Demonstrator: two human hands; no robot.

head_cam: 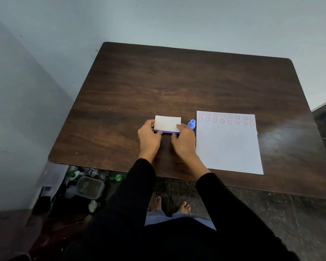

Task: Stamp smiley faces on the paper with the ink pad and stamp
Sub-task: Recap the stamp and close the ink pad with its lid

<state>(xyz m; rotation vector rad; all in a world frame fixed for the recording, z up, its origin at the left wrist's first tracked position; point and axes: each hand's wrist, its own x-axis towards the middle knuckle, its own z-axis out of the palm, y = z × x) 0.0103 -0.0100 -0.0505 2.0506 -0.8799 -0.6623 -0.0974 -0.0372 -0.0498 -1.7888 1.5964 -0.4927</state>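
Though perhaps shut, hands (167, 137) on pad (167, 123).

On the table (132, 87): ink pad (167, 124) left of the stamp (192, 124), paper (228, 146) just right of both; hands at the pad's near corners.

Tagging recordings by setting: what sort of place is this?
Probably a room in a home: a wooden table pushed into a bare wall corner, bottles and a tub cluttered on the floor beneath, and bare feet.
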